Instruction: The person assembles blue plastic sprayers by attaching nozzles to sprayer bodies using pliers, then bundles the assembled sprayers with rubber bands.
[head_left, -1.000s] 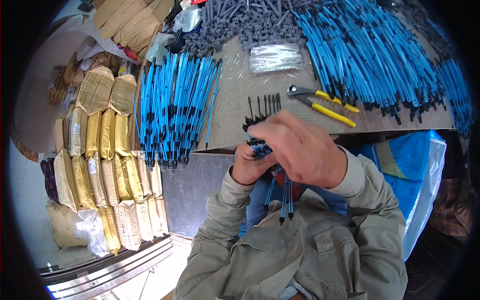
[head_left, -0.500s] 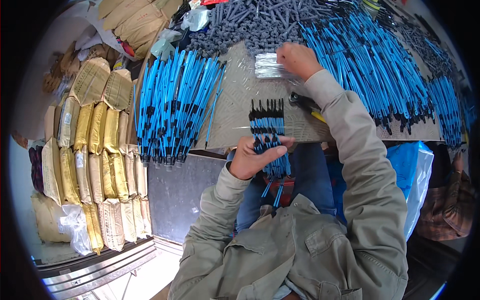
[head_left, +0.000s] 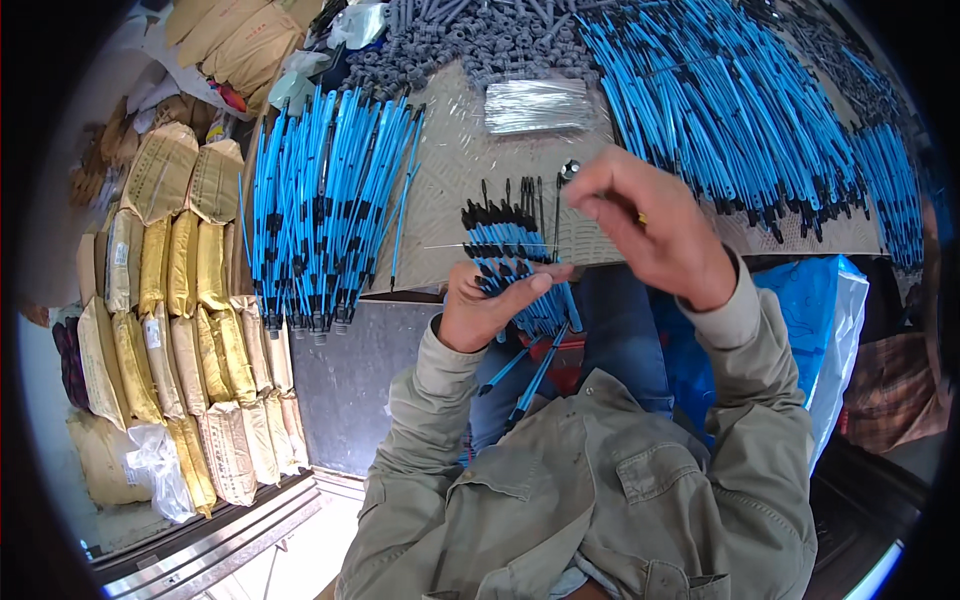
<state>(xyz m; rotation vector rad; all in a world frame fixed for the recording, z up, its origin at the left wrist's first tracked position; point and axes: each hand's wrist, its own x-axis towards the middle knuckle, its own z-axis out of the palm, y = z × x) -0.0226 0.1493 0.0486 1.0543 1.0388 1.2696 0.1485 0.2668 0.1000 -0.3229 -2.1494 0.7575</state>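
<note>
My left hand point(head_left: 478, 310) is closed round a bundle of slim blue rods with black tips point(head_left: 500, 240), held upright at the table's near edge. A thin silvery wire point(head_left: 450, 246) lies across the bundle, sticking out to its left. Just right of the bundle, my right hand point(head_left: 650, 225) is raised with thumb and fingers curled inward. What they hold, if anything, I cannot make out. Partly hidden behind that hand are pliers with a metal head point(head_left: 570, 170) and a trace of yellow handle. Some rods hang lower, toward my lap.
A packet of silvery wires point(head_left: 540, 106) lies on the table point(head_left: 440, 190). Blue rods are heaped at left point(head_left: 325, 200) and right point(head_left: 720, 120), with grey plastic parts point(head_left: 480, 40) at the back. Stacked packages point(head_left: 185, 270) stand left; a blue plastic bag point(head_left: 800, 310) is at right.
My right hand has left the wire packet and come back toward me, beside the bundle. A wire now crosses the bundle, which tilts more. The view has shifted slightly.
</note>
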